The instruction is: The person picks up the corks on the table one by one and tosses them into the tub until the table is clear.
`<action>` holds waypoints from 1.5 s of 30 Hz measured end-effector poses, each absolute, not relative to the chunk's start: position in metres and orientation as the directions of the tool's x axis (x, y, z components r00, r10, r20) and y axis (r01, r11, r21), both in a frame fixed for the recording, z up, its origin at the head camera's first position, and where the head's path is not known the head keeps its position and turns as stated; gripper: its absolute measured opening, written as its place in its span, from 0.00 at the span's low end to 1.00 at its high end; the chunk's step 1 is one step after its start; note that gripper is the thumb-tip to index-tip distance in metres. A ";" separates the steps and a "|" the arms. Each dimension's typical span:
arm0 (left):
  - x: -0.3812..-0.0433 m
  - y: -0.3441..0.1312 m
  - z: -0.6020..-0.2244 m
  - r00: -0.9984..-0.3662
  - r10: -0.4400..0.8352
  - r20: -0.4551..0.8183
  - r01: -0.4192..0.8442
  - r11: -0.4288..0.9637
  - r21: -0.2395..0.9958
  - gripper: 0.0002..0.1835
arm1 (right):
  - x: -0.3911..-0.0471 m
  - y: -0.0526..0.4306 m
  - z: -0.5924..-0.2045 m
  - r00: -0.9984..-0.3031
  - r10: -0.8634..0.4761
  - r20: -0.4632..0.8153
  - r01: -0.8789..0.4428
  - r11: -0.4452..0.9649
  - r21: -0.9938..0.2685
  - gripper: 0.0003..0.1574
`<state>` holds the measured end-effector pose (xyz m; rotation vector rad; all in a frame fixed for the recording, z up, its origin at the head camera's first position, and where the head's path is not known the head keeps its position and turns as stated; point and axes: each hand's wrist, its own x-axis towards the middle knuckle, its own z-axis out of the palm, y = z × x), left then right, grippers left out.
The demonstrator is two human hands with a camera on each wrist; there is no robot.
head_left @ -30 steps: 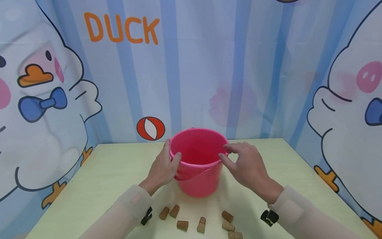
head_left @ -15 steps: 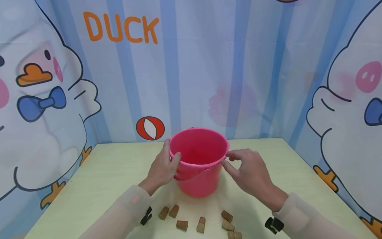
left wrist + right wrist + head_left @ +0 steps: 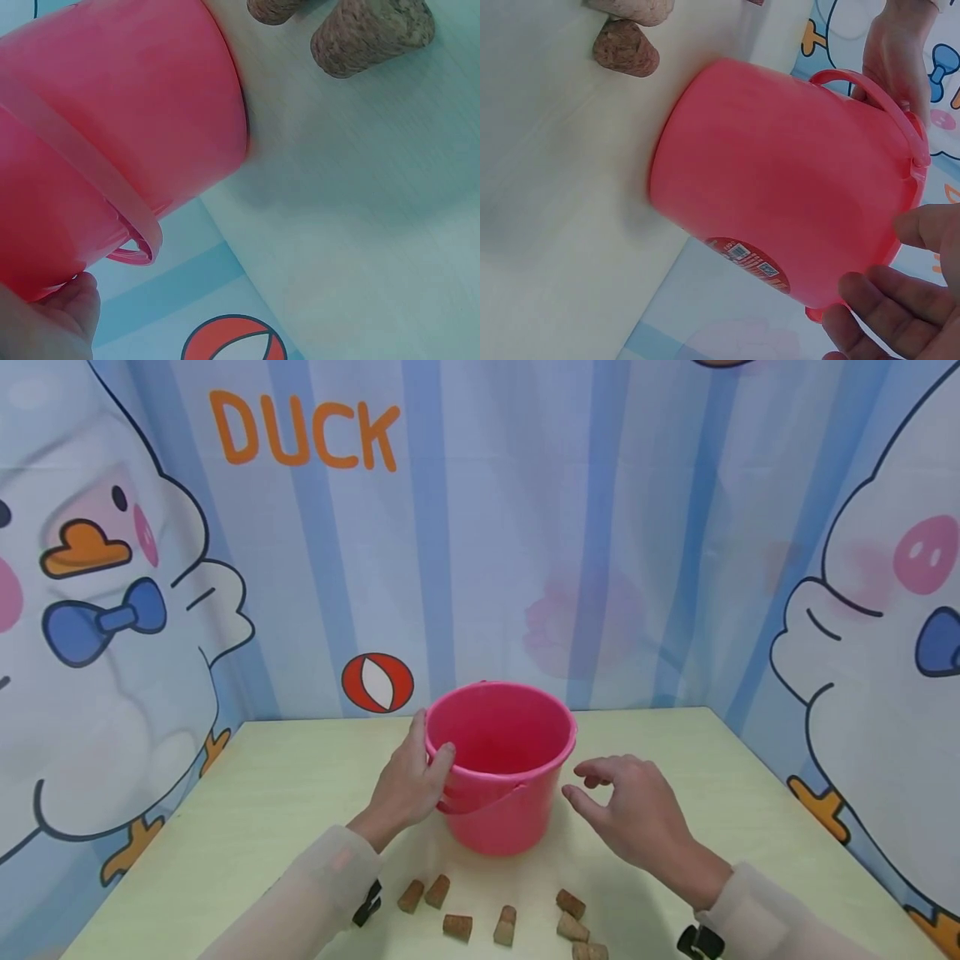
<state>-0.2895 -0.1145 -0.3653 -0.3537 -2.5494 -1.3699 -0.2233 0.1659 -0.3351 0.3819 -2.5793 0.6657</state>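
A pink plastic bucket (image 3: 501, 822) stands upright on the table, its mouth facing up and its handle (image 3: 82, 154) lowered against the side. My left hand (image 3: 408, 783) grips the rim on the left, thumb over the near edge and fingers along the outside. Just right of the bucket, my right hand (image 3: 639, 814) is held in the air with nothing in it, thumb and fingers loosely bent and apart. In the right wrist view, a red label (image 3: 748, 262) shows low on the bucket's side. Inside, the visible part of the bucket is bare pink wall.
Several cork stoppers lie on the pale table (image 3: 300, 827) in front of the bucket. One cork (image 3: 457, 927) lies near the middle, another (image 3: 572, 903) to the right. A blue striped curtain (image 3: 510, 527) with duck pictures hangs behind and at both sides.
My right hand has let go of the bucket's right rim and moved down and to the right, away from it. My left hand and the bucket stay in place.
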 end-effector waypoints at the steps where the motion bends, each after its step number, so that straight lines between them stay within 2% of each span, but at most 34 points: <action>1: -0.289 -0.114 -0.365 -0.946 0.103 0.308 0.313 0.535 0.785 0.47 | -0.223 0.166 -0.336 -0.866 -0.150 0.476 -0.362 0.847 -0.390 0.17; 11: -0.290 -0.114 -0.365 -0.946 0.103 0.307 0.313 0.541 0.781 0.47 | -0.221 0.167 -0.344 -0.902 -0.158 0.403 -0.326 0.860 -0.392 0.16; 45: -0.290 -0.115 -0.365 -0.945 0.104 0.311 0.317 0.537 0.782 0.47 | -0.210 0.165 -0.359 -0.944 -0.267 0.192 -0.317 0.893 -0.319 0.13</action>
